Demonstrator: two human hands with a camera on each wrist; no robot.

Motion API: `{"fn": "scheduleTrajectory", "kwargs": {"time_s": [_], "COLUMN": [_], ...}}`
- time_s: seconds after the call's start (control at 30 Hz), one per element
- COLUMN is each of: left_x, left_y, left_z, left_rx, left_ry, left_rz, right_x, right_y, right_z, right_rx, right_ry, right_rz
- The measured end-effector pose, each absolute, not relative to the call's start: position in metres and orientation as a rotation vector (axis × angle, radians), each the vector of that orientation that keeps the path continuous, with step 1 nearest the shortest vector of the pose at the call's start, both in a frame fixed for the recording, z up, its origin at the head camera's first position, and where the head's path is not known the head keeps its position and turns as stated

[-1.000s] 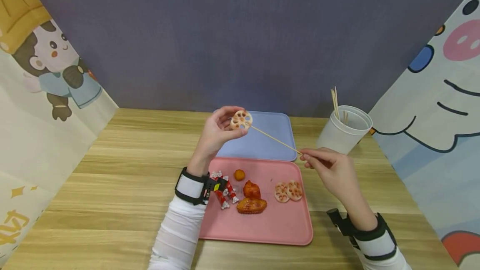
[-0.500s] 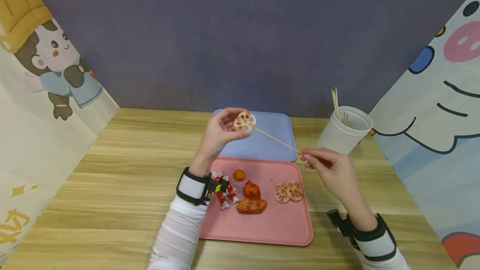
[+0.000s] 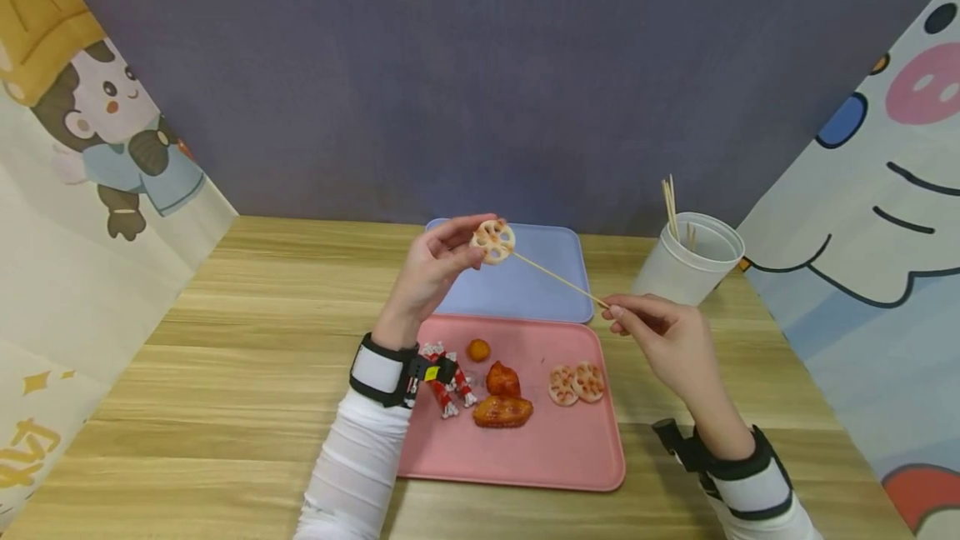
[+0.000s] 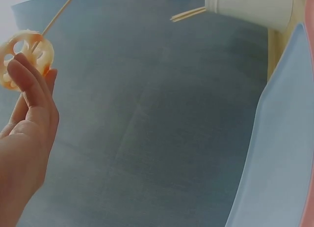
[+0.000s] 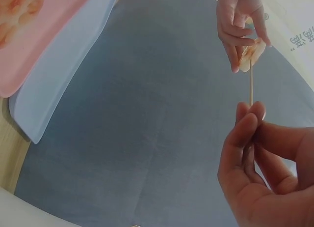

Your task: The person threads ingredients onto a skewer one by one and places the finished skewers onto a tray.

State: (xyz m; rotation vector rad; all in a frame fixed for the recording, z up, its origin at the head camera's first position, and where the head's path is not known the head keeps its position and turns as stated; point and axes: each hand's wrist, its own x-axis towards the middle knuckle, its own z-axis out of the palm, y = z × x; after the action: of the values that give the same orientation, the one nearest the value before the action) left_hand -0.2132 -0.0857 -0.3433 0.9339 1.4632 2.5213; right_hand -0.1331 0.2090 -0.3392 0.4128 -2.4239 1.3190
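Note:
Above the blue tray (image 3: 517,290), my left hand (image 3: 431,273) pinches a round lotus root slice (image 3: 494,241) by its left side, holes facing the head camera. My right hand (image 3: 667,340) pinches the near end of a thin wooden skewer (image 3: 557,276). The far end of the skewer (image 4: 60,13) enters the slice at its rim and shows through one hole in the left wrist view. Below, on the pink tray (image 3: 525,461), lie two more lotus root slices (image 3: 576,384), a chicken wing (image 3: 502,412), another glazed chicken piece (image 3: 503,379), an orange ball (image 3: 478,350) and red-and-white wrapped sticks (image 3: 452,390).
A white bucket (image 3: 678,269) with several skewers (image 3: 670,207) stands at the back right, behind my right hand. A dark wall panel (image 3: 480,82) rises behind the wooden table (image 3: 247,373). Printed cartoon panels flank both sides.
My left hand and its lotus root slice have shifted slightly right, and the left thumb has moved back to the slice's left edge. The right hand has barely moved.

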Motion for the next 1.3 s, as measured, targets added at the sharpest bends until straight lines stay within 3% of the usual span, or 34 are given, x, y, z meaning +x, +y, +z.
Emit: {"fn": "scheduleTrajectory", "kwargs": {"time_s": [1.3], "left_x": [-0.2101], "left_y": [-0.0888], "left_z": [-0.3431], "left_rx": [0.793], "left_ry": [1.619], "left_rz": [2.391], "right_x": [-0.13], "right_y": [0.2031], "right_z": [-0.3444], "right_rx": [0.404], "right_ry": [-2.438], "right_rz": [1.458]}}
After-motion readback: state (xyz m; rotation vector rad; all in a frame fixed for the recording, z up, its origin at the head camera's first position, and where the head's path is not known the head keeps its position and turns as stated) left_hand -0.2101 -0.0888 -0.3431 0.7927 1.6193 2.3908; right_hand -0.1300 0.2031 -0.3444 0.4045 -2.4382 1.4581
